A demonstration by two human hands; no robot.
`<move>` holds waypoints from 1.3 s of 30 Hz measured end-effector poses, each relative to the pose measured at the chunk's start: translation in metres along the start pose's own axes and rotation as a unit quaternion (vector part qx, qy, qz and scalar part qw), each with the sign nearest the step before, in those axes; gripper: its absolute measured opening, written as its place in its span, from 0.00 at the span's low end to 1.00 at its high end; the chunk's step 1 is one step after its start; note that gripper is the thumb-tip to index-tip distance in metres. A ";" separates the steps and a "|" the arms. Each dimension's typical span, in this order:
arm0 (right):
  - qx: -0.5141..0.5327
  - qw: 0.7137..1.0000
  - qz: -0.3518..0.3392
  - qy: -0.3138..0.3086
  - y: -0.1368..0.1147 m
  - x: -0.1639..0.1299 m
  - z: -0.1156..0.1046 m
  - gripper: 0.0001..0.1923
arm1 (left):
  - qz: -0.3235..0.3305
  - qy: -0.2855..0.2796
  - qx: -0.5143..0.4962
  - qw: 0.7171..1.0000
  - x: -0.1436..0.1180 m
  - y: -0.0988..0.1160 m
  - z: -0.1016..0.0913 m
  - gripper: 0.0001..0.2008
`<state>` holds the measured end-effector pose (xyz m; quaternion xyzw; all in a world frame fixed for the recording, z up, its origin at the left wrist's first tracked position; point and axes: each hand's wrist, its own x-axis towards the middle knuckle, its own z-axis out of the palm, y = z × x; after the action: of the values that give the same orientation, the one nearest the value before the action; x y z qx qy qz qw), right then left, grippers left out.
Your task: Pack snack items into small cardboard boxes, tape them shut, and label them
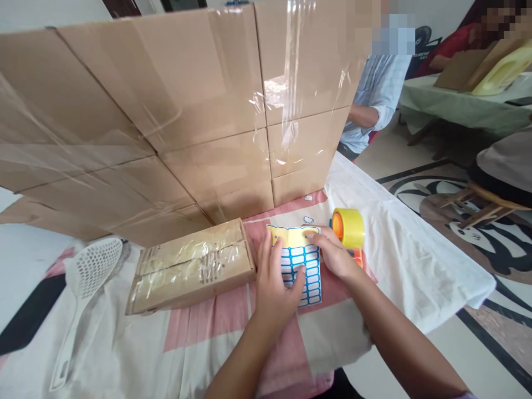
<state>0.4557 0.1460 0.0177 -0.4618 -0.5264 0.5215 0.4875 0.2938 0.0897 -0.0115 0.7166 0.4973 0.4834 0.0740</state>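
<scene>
Pinching a blue-and-white paper label sheet (pixel 313 278) with the right hand (pixel 334 256), and the left hand (pixel 272 284) spread over it (can't tell if gripping), just right of the taped brown cardboard box (pixel 193 263). Probably label-picking time, so gotta work a fingernail under one edge.

Table w/ pink & off-white cloth (pixel 332 343). On it: tall stack of taped boxes (pixel 208 83) at back; smaller taped carton (pixel 191 266) just in front; white slotted ladle (pixel 93 266) L of carton; yellow tape roll (pixel 354 228) on R, approx. upright; sm. white scraps (pixel 308 220) nr stack.
</scene>
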 end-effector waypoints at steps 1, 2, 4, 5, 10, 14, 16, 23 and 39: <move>-0.031 0.999 -0.012 0.012 0.002 -0.002 -0.001 0.19 | 0.005 0.000 0.007 1.000 -0.001 0.000 0.000 0.36; -0.059 0.998 -0.023 0.025 0.003 -0.004 -0.002 0.20 | 0.010 -0.003 0.015 1.000 -0.001 0.001 -0.001 0.35; -0.099 0.993 -0.031 0.053 0.007 -0.007 -0.003 0.21 | 0.023 -0.007 0.031 0.999 -0.002 0.002 -0.001 0.32; -0.108 0.991 -0.032 0.069 0.010 -0.008 -0.004 0.21 | 0.029 -0.007 0.039 0.999 -0.002 0.003 0.000 0.31; -0.098 0.991 -0.032 0.081 0.026 -0.008 -0.007 0.21 | 0.049 0.017 0.071 0.996 -0.002 0.006 0.002 0.27; -0.080 0.995 -0.022 0.058 0.027 -0.013 -0.006 0.19 | 0.079 0.043 0.085 0.992 -0.003 0.008 0.003 0.21; -0.075 0.995 -0.022 0.062 0.025 -0.016 -0.005 0.18 | 0.089 0.045 0.091 0.991 -0.004 0.009 0.004 0.21; -0.123 0.984 -0.109 -0.072 0.014 -0.018 -0.003 0.20 | 0.100 0.053 0.096 0.989 -0.004 0.011 0.005 0.25; -0.024 0.998 -0.033 0.044 0.013 -0.014 0.006 0.15 | 0.077 0.055 0.093 0.991 -0.006 0.012 0.005 0.22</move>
<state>0.4511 0.1321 0.0045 -0.4778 -0.5317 0.4715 0.5164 0.3053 0.0807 -0.0110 0.7285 0.4873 0.4780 -0.0582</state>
